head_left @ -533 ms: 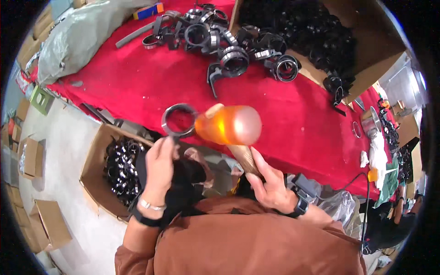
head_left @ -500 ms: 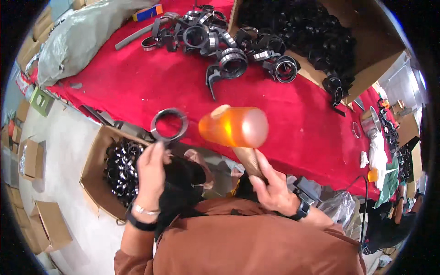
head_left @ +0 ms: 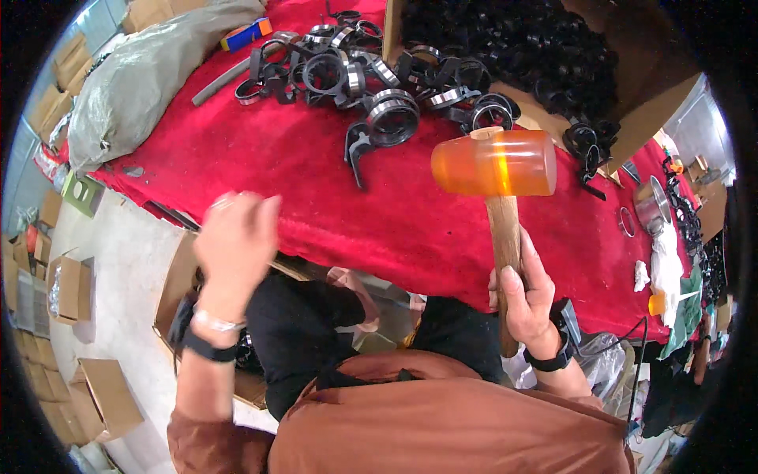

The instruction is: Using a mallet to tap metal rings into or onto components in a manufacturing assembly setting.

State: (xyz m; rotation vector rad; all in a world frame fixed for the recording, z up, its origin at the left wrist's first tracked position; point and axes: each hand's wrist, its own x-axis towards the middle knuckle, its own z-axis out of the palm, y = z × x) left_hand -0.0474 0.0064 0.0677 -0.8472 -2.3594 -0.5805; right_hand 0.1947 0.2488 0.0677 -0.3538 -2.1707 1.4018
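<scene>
Mallet [head_left: 496, 170] with a translucent orange head and a wooden handle stands upright over the near edge of the bench [head_left: 260, 166], its head level above the red cloth. Largest in view is that bench, draped in red and running from upper left to lower right. At its far side an open cardboard box [head_left: 632, 118] is heaped with black parts, and a pile of black and silver ring clamps [head_left: 371, 79] spreads across the cloth in front of it. A grey plastic sack [head_left: 142, 79] lies at the bench's left end. Below the bench's near edge, on the floor, a second cardboard box [head_left: 178, 276] holds more black parts, just behind the person's left forearm. More small cartons [head_left: 67, 288] sit on the floor at far left. The right hand [head_left: 523, 296] is clenched around the lower part of the mallet handle, fingers wrapped tight. The left hand [head_left: 234, 241] is raised in front of the bench edge, blurred; its fingers look curled, but whether they hold anything cannot be told. A small steel cup [head_left: 652, 207] stands at the bench's right end.
</scene>
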